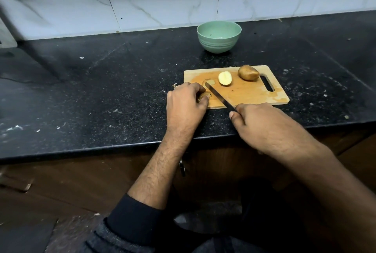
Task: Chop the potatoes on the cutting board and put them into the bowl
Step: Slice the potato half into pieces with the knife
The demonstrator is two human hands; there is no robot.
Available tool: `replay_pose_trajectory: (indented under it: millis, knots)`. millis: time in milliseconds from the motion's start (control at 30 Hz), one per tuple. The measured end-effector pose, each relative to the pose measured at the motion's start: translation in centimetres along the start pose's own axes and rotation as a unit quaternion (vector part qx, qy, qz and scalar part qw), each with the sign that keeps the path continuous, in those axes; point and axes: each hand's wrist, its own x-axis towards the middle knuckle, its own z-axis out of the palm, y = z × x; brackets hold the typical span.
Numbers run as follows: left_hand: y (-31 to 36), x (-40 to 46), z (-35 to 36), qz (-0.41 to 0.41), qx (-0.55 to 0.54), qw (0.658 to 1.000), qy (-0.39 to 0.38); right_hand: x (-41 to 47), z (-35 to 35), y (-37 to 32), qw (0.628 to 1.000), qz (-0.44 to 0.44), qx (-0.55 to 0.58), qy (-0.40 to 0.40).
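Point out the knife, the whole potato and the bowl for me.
knife (218, 95): head view, middle of the blade.
whole potato (248, 72): head view, centre of its skin.
bowl (218, 46): head view, front outer wall.

My forearms are bare; a dark ribbed sleeve (130, 220) is pushed up at the frame's lower left.

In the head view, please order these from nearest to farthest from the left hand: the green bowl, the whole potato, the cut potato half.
From the left hand:
1. Cut potato half, mid-board, to its right.
2. Whole potato, by the board's handle slot.
3. Green bowl, behind the board, near the wall.
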Motion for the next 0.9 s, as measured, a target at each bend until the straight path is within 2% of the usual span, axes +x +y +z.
replay_pose_trajectory:
  millis: [267, 500, 733, 900]
  knots:
    - [0.17, -0.11, -0.12, 0.011, 0.026, 1.0, 0.01, 0.13, -0.09, 0.05, 1.0, -0.011, -0.006, -0.01]
    - [0.34, -0.51, -0.33, -0.01, -0.008, 1.0, 0.01, 0.18, -0.27, 0.15, 1.0, -0.008, -0.001, -0.027]
    - [0.31, -0.33, -0.21, 0.015, 0.041, 0.999, 0.012, -0.13, -0.45, 0.07, 0.999, -0.015, -0.004, -0.029]
    - [0.24, -0.13, -0.14, 0.014, 0.039, 0.999, 0.007, 0.16, -0.4, 0.14, 0.999, -0.026, 0.005, -0.036]
